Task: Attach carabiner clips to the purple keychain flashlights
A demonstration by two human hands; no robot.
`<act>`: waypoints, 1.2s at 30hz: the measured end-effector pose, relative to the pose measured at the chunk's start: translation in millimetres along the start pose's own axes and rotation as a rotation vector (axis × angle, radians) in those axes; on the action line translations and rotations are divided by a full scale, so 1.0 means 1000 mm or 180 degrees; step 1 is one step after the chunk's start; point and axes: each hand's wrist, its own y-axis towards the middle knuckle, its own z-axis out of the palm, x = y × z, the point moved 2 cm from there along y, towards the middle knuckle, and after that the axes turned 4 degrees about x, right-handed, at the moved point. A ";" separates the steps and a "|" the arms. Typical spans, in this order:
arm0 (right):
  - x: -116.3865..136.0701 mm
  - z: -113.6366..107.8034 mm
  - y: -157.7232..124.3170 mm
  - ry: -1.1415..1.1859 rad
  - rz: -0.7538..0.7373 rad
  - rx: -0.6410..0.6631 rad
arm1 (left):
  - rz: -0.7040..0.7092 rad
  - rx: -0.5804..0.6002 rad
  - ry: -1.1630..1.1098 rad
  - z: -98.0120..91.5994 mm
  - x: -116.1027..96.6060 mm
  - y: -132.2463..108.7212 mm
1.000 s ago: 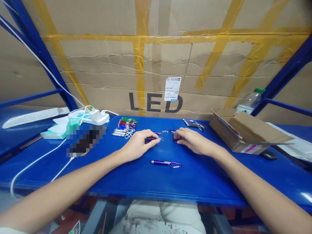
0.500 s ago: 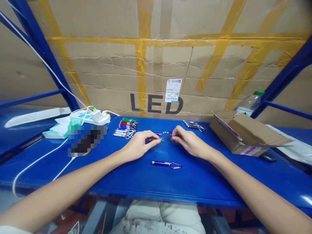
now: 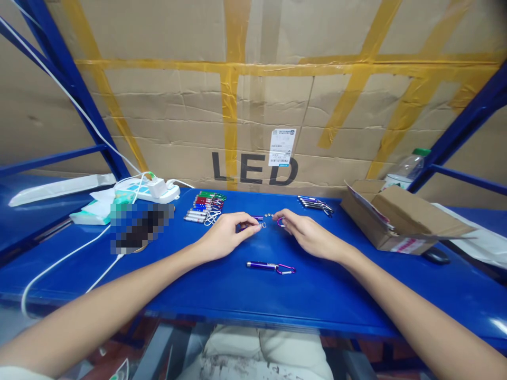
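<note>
My left hand [image 3: 227,237] pinches a purple penlight body between thumb and fingers; most of it is hidden by the hand. A small wire spring [image 3: 263,225] shows just past the thumb tip. Behind those fingertips lies another purple tube [image 3: 258,217]. My right hand [image 3: 307,230] has its index finger stretched toward a few small silver button cells [image 3: 269,215], with the thumb apart below. Beside its fingertips is a purple carabiner clip [image 3: 280,222], partly covered. Nearer to me, a whole purple penlight with carabiner [image 3: 263,265] lies on the blue table [image 3: 317,295].
Several coloured penlights [image 3: 204,206] lie in a row at back left, and more dark ones [image 3: 315,204] at back right. An open cardboard box [image 3: 376,227] stands on the right, near a bottle [image 3: 410,166]. A power strip [image 3: 158,191] with white cables sits left. A large carton [image 3: 178,121] closes the back.
My right hand has opened its pinch and reached slightly left, its index fingertip now close to the button cells. The left hand stays in place.
</note>
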 end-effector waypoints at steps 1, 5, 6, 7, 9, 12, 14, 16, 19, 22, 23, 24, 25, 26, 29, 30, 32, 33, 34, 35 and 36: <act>-0.002 0.001 0.000 0.0004 -0.0004 -0.0012 | -0.0017 0.0007 -0.0013 0.000 0.000 0.000; -0.008 0.005 0.002 -0.0080 -0.0156 -0.0089 | -0.0065 -0.0001 -0.0031 -0.001 0.002 0.001; -0.008 0.005 0.002 -0.0130 -0.0188 -0.0063 | -0.0071 -0.0001 -0.0029 -0.001 0.003 0.001; -0.008 0.005 0.002 -0.0189 -0.0212 -0.0024 | -0.0075 0.0000 -0.0029 -0.002 0.003 0.001; -0.007 0.005 0.003 -0.0312 -0.0247 0.0047 | -0.0079 0.0011 -0.0029 -0.002 0.002 0.001; -0.003 0.003 0.003 -0.0408 -0.0299 0.0094 | -0.0116 0.0046 -0.0032 -0.002 0.001 0.001; -0.001 0.002 0.003 -0.0398 -0.0336 0.0092 | -0.0156 0.0055 -0.0037 -0.002 0.001 0.001; 0.000 0.002 0.003 -0.0374 -0.0362 0.0055 | -0.0177 0.0054 -0.0048 -0.002 0.001 0.001; 0.001 0.000 0.003 -0.0340 -0.0435 -0.0015 | -0.0158 0.0057 -0.0065 -0.002 0.003 0.001; 0.002 -0.001 0.003 -0.0238 -0.0550 -0.0088 | -0.0130 0.0050 -0.0081 -0.001 0.004 0.001; 0.003 -0.001 0.003 -0.0183 -0.0556 -0.0111 | -0.0133 0.0061 -0.0086 -0.001 0.004 0.001; 0.003 -0.001 0.003 -0.0115 -0.0527 -0.0118 | -0.0140 0.0050 -0.0085 -0.002 0.004 0.001; 0.003 -0.001 0.003 -0.0031 -0.0465 -0.0101 | -0.0150 0.0060 -0.0078 -0.002 0.004 0.001; 0.003 0.000 0.003 0.0067 -0.0382 -0.0064 | -0.0155 0.0061 -0.0068 -0.002 0.004 0.001; 0.003 0.002 0.002 0.0353 -0.0129 0.0074 | -0.0160 0.0069 -0.0057 -0.002 0.003 0.001; 0.004 0.002 0.001 0.0391 -0.0062 0.0071 | -0.0157 0.0073 -0.0068 -0.001 0.003 0.001; 0.005 0.001 0.001 0.0357 0.0016 -0.0026 | -0.0145 0.0077 -0.0100 -0.001 0.003 0.001; 0.005 0.000 0.001 0.0320 0.0017 -0.0076 | -0.0142 0.0082 -0.0116 -0.001 0.003 0.001; 0.006 -0.001 0.001 0.0292 -0.0006 -0.0109 | -0.0144 0.0085 -0.0127 -0.001 0.003 0.001; 0.006 -0.001 0.002 0.0281 -0.0048 -0.0123 | -0.0152 0.0088 -0.0131 -0.001 0.004 0.001; 0.007 -0.002 0.002 0.0285 -0.0102 -0.0121 | -0.0160 0.0089 -0.0130 -0.001 0.004 0.001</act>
